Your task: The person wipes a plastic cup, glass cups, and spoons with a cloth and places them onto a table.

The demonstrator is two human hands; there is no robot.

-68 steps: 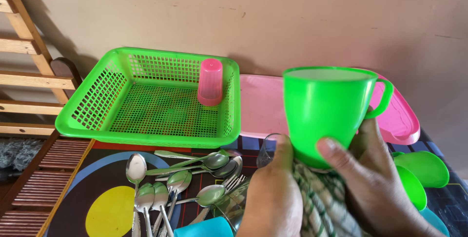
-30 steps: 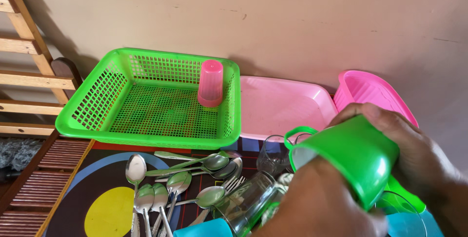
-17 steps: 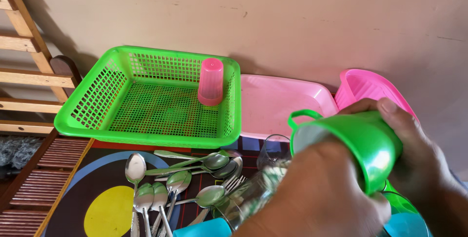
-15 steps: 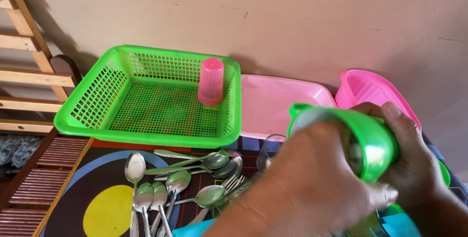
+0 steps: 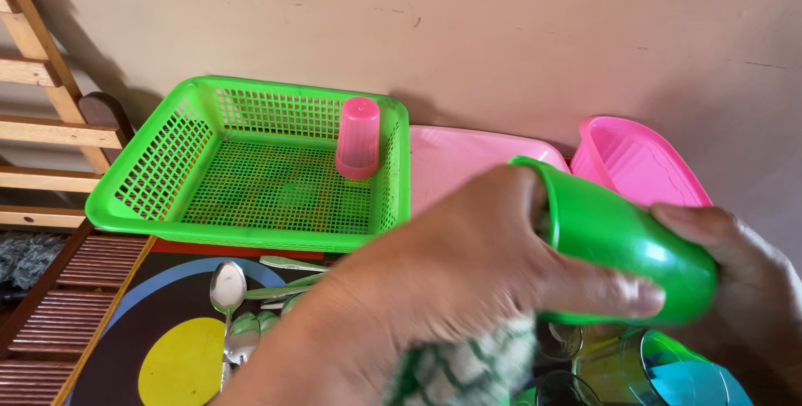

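1. The green cup (image 5: 622, 247) lies tipped on its side in the air, at about 4 o'clock in the head view, with its mouth turned to 10 o'clock and its base to 4 o'clock.
2. The left hand (image 5: 468, 268) is wrapped over the cup's mouth end, with the thumb laid along the cup's lower side and the fingers seemingly reaching into the opening; the blur hides how deep they go.
3. A green-and-white checked cloth (image 5: 464, 368) hangs under that hand at 6 o'clock, held against the palm.
4. The right hand (image 5: 748, 289) cups the base from 4 o'clock, fingers curled against the cup.
5. The green mesh basket (image 5: 251, 172) sits at 10 o'clock, with a pink tumbler (image 5: 357, 139) standing upside down in its far right corner.
6. A pink tray (image 5: 451, 164) lies just right of the basket at 12 o'clock, and a pink ribbed dish (image 5: 639, 164) leans at 2 o'clock.
7. Spoons (image 5: 234, 297) lie on the patterned mat (image 5: 171, 356) at 8 o'clock.
8. Clear glasses (image 5: 560, 343) and a blue container (image 5: 693, 381) stand beneath the cup at 5 o'clock.
9. A wooden rack (image 5: 42, 114) stands at 9 o'clock.
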